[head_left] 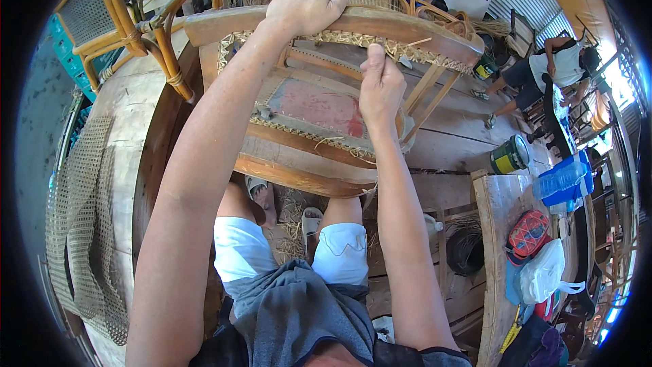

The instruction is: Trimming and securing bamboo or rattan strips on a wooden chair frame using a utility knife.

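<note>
A wooden chair seat frame [305,163] with frayed cane edging is tipped up in front of me, above my knees. My left hand [305,7] grips its top rail from above. Just below the rail, my right hand [380,85] pinches a thin cane strand [414,42] at the woven strip along the frame's upper edge. A worn red panel [316,105] shows through the middle of the frame.
Rattan chairs [112,20] stand at the back left, and a cane webbing sheet [81,224] hangs at left. A bench [499,204] at right carries bags and a water bottle [560,178]. A can [509,155] stands on the plank floor. Two people sit at the back right.
</note>
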{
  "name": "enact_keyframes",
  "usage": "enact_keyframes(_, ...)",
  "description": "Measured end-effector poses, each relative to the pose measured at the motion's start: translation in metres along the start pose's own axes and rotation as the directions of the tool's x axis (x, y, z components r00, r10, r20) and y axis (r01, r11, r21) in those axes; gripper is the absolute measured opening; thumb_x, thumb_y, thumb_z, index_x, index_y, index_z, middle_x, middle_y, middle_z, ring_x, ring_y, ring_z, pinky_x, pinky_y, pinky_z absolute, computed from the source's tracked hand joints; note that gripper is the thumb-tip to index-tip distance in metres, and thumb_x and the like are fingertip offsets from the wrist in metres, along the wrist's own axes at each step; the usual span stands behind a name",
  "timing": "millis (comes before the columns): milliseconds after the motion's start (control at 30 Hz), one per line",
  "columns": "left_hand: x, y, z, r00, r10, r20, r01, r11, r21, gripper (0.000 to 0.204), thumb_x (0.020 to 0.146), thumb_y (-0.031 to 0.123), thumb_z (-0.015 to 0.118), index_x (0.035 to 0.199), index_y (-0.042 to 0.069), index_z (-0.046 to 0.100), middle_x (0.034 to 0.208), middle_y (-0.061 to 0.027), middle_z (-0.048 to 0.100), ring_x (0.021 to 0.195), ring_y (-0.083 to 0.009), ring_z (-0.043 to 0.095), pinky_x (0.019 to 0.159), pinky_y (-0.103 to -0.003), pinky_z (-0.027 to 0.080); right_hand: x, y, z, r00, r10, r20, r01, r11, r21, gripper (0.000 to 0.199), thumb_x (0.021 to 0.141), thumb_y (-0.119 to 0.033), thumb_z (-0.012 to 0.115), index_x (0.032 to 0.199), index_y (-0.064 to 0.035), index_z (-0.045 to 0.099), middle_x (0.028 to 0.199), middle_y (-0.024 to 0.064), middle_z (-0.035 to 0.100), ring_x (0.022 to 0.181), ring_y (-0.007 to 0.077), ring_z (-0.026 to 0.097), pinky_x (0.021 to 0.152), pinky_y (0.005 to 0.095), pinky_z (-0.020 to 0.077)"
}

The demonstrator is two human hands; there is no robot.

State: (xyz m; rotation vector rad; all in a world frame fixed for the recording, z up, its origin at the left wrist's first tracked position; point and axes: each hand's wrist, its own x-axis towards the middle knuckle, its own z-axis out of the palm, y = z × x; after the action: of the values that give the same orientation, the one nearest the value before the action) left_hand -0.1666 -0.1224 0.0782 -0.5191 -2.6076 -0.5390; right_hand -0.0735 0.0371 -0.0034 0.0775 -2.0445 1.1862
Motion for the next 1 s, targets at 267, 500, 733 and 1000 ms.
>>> enact_keyframes(267,0.000,-0.001,0.004,0.999,0.017,-0.030,-0.017,1.000,0.009,0.066,0.098,0.051,0.029,0.089,0.003,0.073,0.096,-0.0235,0.071,0.096,-0.0402,0.067,0.089,-0.050,0.051,0.006,-0.017,-0.013,0.996,-0.023,0.081,0.021,1.000,0.022,0.048,0.099,-0.045,0.054,0.081,-0.0017,0.066,0.060,0.0145,0.059,0.058,0.0348,0.062,0.059,0.0414,0.0484)
enact_keyframes(500,0.003,-0.007,0.007,0.998,0.015,-0.054,-0.015,1.000,0.006,0.068,0.098,0.053,0.029,0.089,0.002,0.073,0.095,-0.0230,0.071,0.097,-0.0403,0.067,0.091,-0.050,0.050,-0.062,-0.049,-0.025,0.853,-0.138,0.502,0.138,0.990,0.037,0.033,0.097,-0.038,0.060,0.087,-0.0077,0.066,0.060,0.0056,0.058,0.051,0.0194,0.058,0.050,0.0368,0.0478)
enact_keyframes(733,0.001,-0.002,-0.001,1.000,0.005,-0.006,-0.004,1.000,0.007,0.067,0.097,0.052,0.029,0.091,0.002,0.073,0.097,-0.0235,0.071,0.099,-0.0394,0.067,0.092,-0.049,0.050,-0.014,-0.034,-0.027,0.665,0.400,0.630,-0.711,0.596,0.372,0.029,0.106,-0.023,0.042,0.133,-0.0119,0.041,0.075,0.0011,0.045,0.051,0.0094,0.047,0.040,0.0273,0.0464)
enact_keyframes(1000,0.002,-0.003,0.001,1.000,0.007,-0.010,-0.008,1.000,-0.008,0.066,0.097,0.050,0.030,0.090,0.002,0.074,0.094,-0.0237,0.071,0.097,-0.0396,0.068,0.092,-0.048,0.050,-0.006,-0.049,-0.022,0.663,0.418,0.621,-0.734,0.528,0.427,0.036,0.106,-0.022,0.044,0.139,-0.0090,0.040,0.071,-0.0012,0.043,0.051,0.0080,0.044,0.040,0.0260,0.0402)
